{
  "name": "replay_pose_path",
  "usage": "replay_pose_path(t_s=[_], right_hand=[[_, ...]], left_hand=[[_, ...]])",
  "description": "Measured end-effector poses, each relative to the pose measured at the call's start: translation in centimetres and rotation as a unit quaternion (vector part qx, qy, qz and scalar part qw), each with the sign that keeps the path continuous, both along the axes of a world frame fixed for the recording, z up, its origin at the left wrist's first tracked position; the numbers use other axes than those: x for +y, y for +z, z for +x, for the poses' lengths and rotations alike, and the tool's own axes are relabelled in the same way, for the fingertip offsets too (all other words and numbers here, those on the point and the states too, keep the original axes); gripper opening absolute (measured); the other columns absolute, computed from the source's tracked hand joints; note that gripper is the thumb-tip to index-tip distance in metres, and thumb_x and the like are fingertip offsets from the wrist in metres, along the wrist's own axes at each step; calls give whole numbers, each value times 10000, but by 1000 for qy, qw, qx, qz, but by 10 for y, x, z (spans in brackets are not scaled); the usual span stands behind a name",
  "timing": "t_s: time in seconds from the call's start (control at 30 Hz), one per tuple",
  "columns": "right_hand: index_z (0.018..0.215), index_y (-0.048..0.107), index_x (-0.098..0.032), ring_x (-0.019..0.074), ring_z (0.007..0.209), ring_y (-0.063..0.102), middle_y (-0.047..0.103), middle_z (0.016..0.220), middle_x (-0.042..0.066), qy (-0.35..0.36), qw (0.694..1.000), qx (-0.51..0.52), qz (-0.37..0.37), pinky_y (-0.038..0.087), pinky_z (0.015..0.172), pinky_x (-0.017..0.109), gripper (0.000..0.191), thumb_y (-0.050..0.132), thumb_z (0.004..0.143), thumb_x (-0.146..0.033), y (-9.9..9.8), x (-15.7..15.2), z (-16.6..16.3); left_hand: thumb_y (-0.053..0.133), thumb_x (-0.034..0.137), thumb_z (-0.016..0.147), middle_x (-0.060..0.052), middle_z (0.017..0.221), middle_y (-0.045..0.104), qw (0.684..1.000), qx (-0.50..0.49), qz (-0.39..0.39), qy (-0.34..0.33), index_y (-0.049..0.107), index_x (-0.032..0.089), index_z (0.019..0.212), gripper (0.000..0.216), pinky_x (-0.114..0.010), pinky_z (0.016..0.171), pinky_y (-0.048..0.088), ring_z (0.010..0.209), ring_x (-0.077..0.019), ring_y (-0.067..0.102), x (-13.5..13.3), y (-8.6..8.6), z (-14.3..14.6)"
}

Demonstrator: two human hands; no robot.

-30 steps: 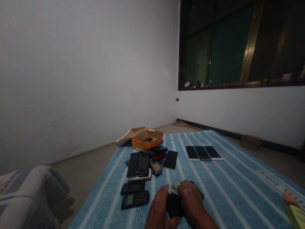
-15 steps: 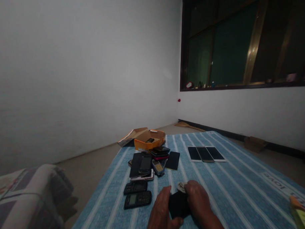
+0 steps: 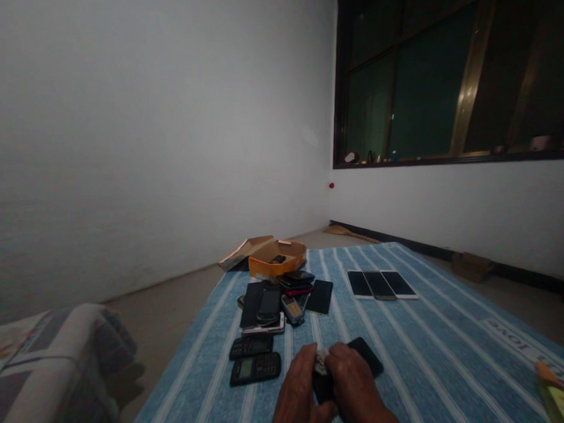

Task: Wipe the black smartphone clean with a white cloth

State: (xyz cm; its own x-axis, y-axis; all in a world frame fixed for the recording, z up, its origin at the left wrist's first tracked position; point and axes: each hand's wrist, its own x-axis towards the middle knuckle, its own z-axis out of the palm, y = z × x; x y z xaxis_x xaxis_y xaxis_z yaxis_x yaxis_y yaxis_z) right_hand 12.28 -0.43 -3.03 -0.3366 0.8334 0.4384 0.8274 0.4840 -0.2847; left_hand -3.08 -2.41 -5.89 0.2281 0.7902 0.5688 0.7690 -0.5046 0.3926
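Observation:
Both my hands are low in the middle of the view, over a blue striped mat [image 3: 425, 352]. My left hand [image 3: 298, 394] grips a small black phone [image 3: 322, 389] from the left. My right hand [image 3: 352, 387] is closed over its top, pressing a small pale cloth [image 3: 322, 359] against it. Just behind my right hand a black smartphone [image 3: 367, 355] lies flat on the mat.
Two dark keypad phones [image 3: 254, 358] lie left of my hands. Behind them is a heap of several phones [image 3: 279, 298] and an orange box [image 3: 276, 260]. Three smartphones [image 3: 381, 284] lie side by side further back. A yellow box [image 3: 555, 400] is at right, folded bedding [image 3: 54, 364] at left.
My right hand has slid left with the cloth over the phone, uncovering the black smartphone behind it. The view has shifted slightly left since a second ago.

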Motion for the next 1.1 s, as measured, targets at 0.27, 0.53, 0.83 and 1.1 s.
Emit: replay_pose_path(t_s=[0.27,0.53,0.83,1.1], right_hand=[[876,693,-196,172,839,595,670,868,24,74,997,15,14,358,742,268,184,620,807,-43,-1,-7,-9],[903,697,-185,183,868,595,673,903,45,50,999,2,-11,365,761,273,198,566,844,-49,1,-7,-8],[865,709,-153,194,911,614,680,910,87,-99,991,-57,-71,362,742,256,292,446,864,-25,32,8,21],[934,705,-150,186,910,634,677,970,98,-184,974,-82,-102,386,717,243,347,384,886,-28,35,5,45]], left_hand=[[688,283,738,-215,1369,557,1000,-3,-5,-12,396,143,1418,754,-506,1027,488,1263,-353,538,1,-5,-1],[700,278,719,-226,1318,591,1000,-11,19,-9,434,106,1369,723,-485,985,528,1209,-348,585,0,3,2],[636,153,605,-164,1343,578,995,-50,-81,6,443,163,1370,789,-520,1028,470,1238,-343,549,-7,25,10],[640,174,606,-154,1236,620,990,-50,-127,20,457,139,1361,778,-498,976,484,1134,-328,587,-11,42,15]])
